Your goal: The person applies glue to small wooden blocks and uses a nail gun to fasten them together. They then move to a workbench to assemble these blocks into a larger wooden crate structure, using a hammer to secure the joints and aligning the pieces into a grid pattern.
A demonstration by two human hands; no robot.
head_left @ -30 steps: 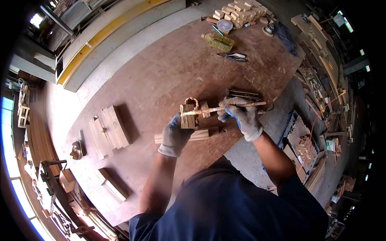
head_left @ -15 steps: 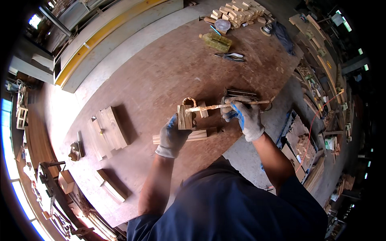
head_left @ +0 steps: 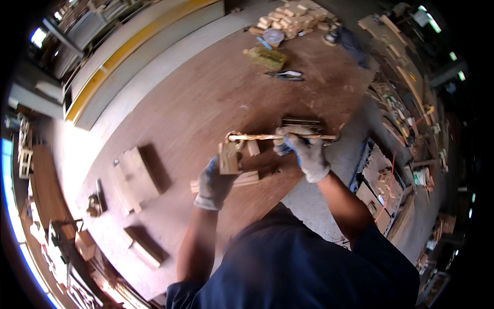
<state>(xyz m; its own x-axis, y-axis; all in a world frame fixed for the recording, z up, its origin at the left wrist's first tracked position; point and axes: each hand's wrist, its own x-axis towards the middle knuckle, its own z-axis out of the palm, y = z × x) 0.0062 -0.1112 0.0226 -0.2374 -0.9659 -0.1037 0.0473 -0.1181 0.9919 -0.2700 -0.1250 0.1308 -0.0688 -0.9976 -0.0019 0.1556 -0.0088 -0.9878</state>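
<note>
My left hand [head_left: 212,185], in a grey work glove with blue, is closed round a small wooden block [head_left: 229,158] held above the brown tabletop [head_left: 195,103]. My right hand [head_left: 306,152], gloved the same way, grips a thin stick [head_left: 257,137] crusted with something pale and tan, perhaps glue. The stick lies almost level, its left end just above the block's top edge; I cannot tell whether they touch. Beneath my hands are wooden strips [head_left: 249,178] and a small wood piece [head_left: 253,148]. Behind my right hand sits a dark, flat-topped item [head_left: 302,123], partly covered.
Joined boards [head_left: 136,175] and a wooden piece [head_left: 142,248] lie at the left, near a metal tool [head_left: 95,201]. Toward the far edge are pliers [head_left: 286,75], a yellowish bottle [head_left: 266,58] and a pile of wood blocks [head_left: 293,18]. Right of the table stands a scrap-filled box [head_left: 378,180].
The stick's left end has moved from the block's face to just above its top edge. The whole view has shifted slightly; both hands keep their grip.
</note>
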